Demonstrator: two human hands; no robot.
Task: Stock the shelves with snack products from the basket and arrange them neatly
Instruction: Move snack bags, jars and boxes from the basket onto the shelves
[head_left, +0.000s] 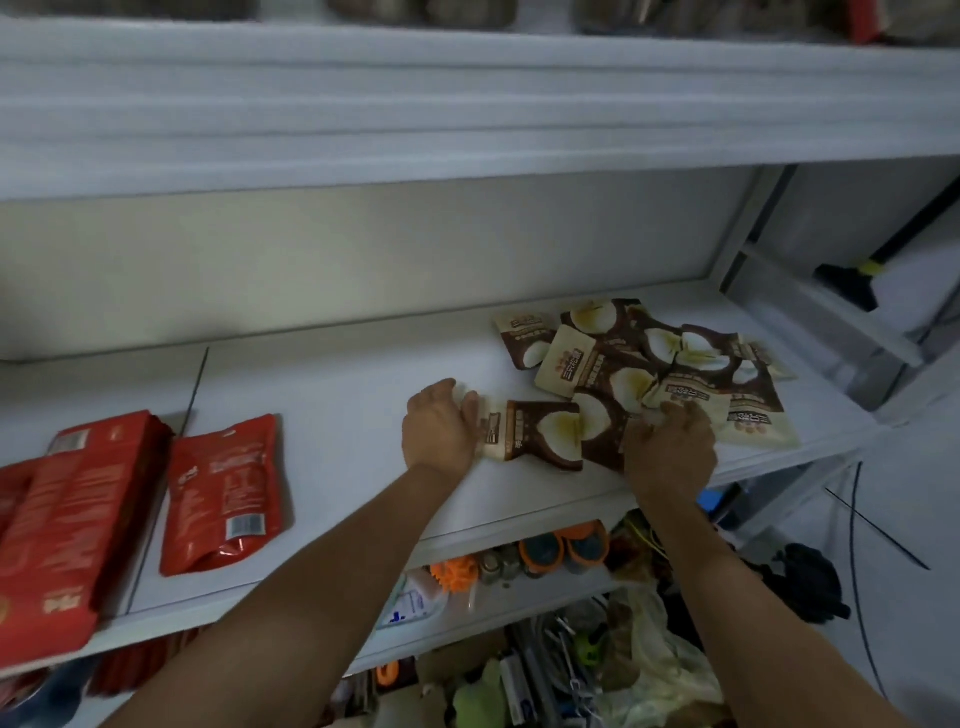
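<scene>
Several brown and cream snack packets (644, 364) lie scattered in a loose pile on the right part of the white shelf (337, 415). One packet (535, 434) lies flat in front of the pile. My left hand (441, 428) grips its left end, with the thumb over the edge. My right hand (670, 449) rests on the packets at the front right of the pile, fingers curled onto a cream packet (685, 402). No basket shows in the head view.
Red snack pouches (223, 493) and a stack of red packs (62, 530) lie at the shelf's left. The shelf above (467, 104) overhangs. Below the shelf's front edge sit mixed goods (545, 561). A black cable (857, 545) hangs at right.
</scene>
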